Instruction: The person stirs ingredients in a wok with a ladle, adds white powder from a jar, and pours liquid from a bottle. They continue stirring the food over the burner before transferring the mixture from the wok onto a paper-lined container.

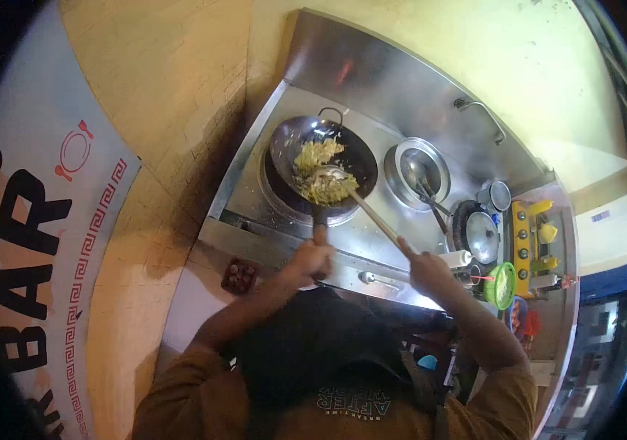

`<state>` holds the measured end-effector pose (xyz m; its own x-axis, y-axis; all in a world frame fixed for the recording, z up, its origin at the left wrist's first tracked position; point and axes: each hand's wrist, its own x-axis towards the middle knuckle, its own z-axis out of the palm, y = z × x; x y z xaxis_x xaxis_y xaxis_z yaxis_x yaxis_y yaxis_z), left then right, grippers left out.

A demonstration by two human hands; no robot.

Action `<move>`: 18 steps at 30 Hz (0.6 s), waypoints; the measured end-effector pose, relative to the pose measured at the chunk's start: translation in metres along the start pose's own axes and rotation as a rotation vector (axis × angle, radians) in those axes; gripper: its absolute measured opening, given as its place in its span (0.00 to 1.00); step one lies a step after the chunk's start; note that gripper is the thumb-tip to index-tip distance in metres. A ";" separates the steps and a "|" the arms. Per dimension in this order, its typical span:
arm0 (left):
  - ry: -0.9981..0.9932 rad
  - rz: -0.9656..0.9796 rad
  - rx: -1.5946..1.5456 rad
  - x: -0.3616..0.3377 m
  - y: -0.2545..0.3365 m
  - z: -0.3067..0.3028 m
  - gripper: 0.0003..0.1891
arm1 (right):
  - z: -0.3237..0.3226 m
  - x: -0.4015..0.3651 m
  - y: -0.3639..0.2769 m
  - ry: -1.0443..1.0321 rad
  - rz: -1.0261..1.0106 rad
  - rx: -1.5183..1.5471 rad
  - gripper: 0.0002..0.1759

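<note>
A dark wok [361,150] stands over the left burner, tilted, with yellowish-green food [319,152] in it. My left hand [312,260] is wrapped round the wok's handle at its near side. In my right hand [430,275] is the long handle of a metal ladle [331,174], which runs up and to the left into the wok. The ladle's bowl lies among the food, partly covered by it.
Right of the wok sits a metal pot [395,176] with ladles in it. Farther right are a round lid [482,238], a green basket [502,286], a white bottle [456,258] and a yellow rack [521,242]. A steel backsplash [401,81] rises behind; a tap [482,110] juts from it.
</note>
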<state>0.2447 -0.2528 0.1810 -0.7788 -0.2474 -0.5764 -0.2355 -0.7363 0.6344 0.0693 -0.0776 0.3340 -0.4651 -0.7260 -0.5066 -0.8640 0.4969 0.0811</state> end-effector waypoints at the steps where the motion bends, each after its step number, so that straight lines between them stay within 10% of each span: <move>1: -0.014 -0.005 -0.022 -0.016 0.001 0.022 0.07 | 0.002 0.002 0.012 0.052 0.000 0.010 0.40; 8: 0.022 0.022 -0.254 0.018 -0.002 0.018 0.07 | 0.026 0.106 -0.025 0.257 -0.039 0.170 0.38; 18: -0.077 -0.037 -0.203 -0.038 -0.011 0.044 0.06 | -0.028 -0.012 0.022 0.207 -0.020 -0.328 0.34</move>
<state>0.2518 -0.2075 0.2186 -0.8158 -0.1746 -0.5513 -0.1489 -0.8578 0.4920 0.0509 -0.0715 0.3661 -0.4479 -0.8313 -0.3291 -0.8734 0.3281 0.3599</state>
